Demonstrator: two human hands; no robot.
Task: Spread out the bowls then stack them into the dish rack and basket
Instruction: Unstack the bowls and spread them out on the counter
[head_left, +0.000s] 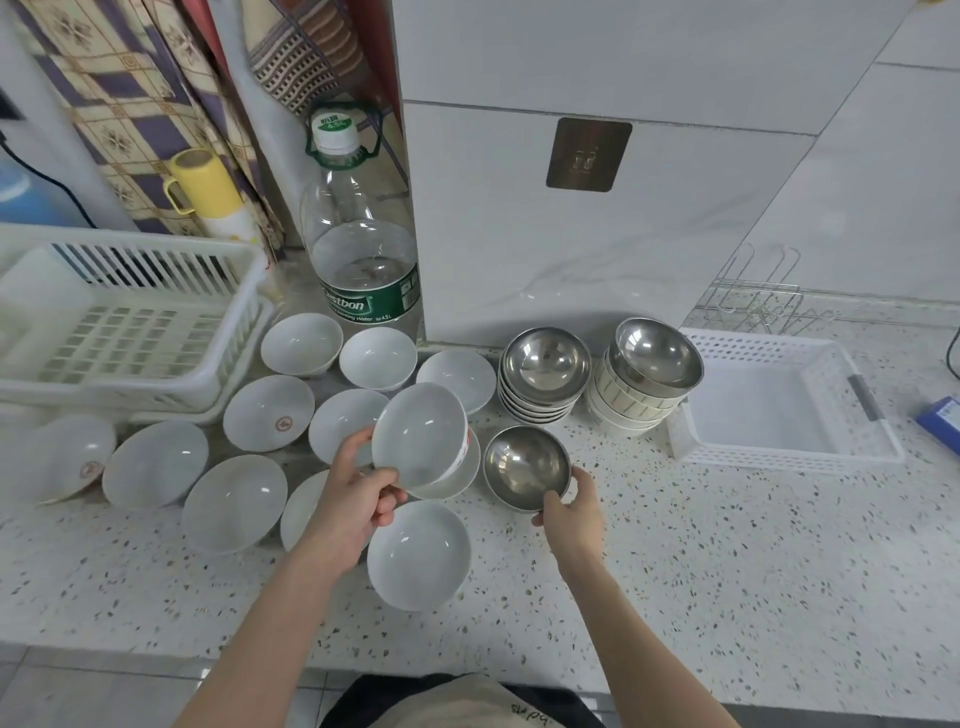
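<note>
Head camera looked down at a speckled counter (675, 561) with many white bowls laid out. The left hand (358, 499) pinched the rim of a tilted white bowl (418, 441) above a plate-like dish. The right hand (574, 512) pinched the near rim of a small steel bowl (525, 467). It looked like the spreading-out step. Two stacks (545, 374) were waiting behind. Next, each bowl needed a free spot. The dish rack (124, 322) sat left, the basket (779, 400) right. Bowls at the far left looked blurry, and one hid under the left arm.
</note>
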